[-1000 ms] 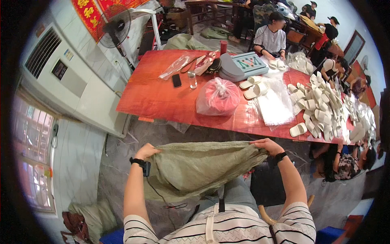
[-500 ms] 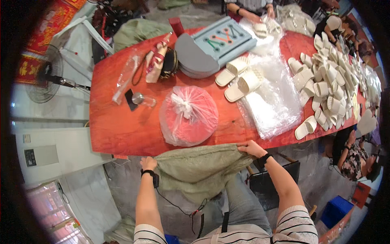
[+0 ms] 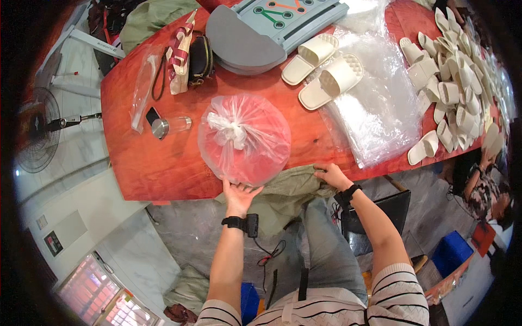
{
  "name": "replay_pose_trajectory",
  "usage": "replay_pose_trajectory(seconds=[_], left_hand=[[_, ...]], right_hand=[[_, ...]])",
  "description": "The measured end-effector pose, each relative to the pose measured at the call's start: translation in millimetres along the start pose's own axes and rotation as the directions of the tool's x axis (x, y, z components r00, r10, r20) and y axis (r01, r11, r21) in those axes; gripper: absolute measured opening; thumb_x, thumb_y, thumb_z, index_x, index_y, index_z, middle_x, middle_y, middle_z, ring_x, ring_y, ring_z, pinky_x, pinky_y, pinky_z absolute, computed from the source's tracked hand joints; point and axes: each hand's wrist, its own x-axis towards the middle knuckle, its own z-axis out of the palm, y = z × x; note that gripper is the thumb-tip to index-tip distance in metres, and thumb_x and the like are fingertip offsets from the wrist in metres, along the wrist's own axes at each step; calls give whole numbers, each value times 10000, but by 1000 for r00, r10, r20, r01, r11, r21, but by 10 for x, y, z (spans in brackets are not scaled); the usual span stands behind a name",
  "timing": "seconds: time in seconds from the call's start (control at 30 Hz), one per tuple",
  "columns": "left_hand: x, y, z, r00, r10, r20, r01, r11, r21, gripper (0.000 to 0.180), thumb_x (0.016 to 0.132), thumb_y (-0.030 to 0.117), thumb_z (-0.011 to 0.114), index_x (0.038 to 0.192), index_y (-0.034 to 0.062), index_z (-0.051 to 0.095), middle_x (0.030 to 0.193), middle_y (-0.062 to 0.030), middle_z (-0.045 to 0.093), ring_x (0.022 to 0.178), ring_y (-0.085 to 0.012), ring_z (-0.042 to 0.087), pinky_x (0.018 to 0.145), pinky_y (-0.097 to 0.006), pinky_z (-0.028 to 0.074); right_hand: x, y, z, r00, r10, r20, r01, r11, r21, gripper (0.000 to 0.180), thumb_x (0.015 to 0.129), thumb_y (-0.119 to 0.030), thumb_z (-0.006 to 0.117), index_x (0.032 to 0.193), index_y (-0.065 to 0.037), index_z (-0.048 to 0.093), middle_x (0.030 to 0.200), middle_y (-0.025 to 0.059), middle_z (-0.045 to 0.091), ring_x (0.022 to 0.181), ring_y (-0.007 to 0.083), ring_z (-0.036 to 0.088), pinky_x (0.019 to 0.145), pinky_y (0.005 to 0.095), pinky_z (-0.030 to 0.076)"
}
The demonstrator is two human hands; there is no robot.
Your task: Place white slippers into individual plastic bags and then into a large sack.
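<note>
Left end of the glossy red wooden table: a clear plastic sleeve, a small glass jar with a metal lid lying on its side and a dark pouch are seen, well apart from the near edge. Near edge, middle: a tied clear plastic bag with pink contents is touched at its near side by the left hand, fingers spread open, nothing clasped. Just right, at the same edge, an olive-green woven sack is gripped by the closed right hand; most of the sack hangs below the edge. Far side, middle: a grey and pale-blue folded board. Beside it a pair of cream slippers lies on clear plastic sheeting. Right end: a heap of cream slippers.
</note>
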Motion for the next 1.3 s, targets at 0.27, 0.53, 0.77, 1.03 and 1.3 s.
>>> replay_pose_trajectory(seconds=[0.27,0.53,0.77,1.03,1.3], left_hand=[[280,-232,-214,999,14,-53,-21,992,-126,865,895,674,550,1509,124,288,1600,-119,223,1416,-331,311,1119,-590,319],[306,-175,-407,964,245,-104,-245,969,13,295,1038,358,512,1120,76,539,887,3,568,674,-121,498,576,-267,423],[-275,182,291,956,287,-60,-292,952,-91,168,1028,155,517,886,66,513,660,43,382,542,-83,316,487,-227,306],[-582,855,930,937,345,48,-345,939,-14,203,1047,224,514,909,78,487,649,52,280,545,-80,251,509,-246,286],[-515,659,757,942,335,31,-334,942,-23,169,1048,204,500,998,44,522,663,39,331,542,-81,292,511,-240,334]], right_hand=[[44,-143,195,999,-32,-29,34,998,49,421,858,-193,705,1219,15,648,1096,208,711,1002,259,696,882,356,523],[262,-430,328,997,-48,56,46,998,37,413,860,-216,652,1224,-21,651,1058,263,679,1010,386,669,879,414,524],[666,-512,396,981,-185,53,189,979,-83,329,880,-173,589,1179,-69,679,1032,253,676,1019,405,647,881,458,512],[1150,-938,282,979,-190,-70,190,982,-8,230,901,-153,599,1073,-48,710,964,268,672,948,430,652,821,478,523],[1658,-1223,-189,949,-20,-316,159,894,419,281,933,-154,595,1172,-42,691,1016,208,718,961,297,692,856,370,515]])
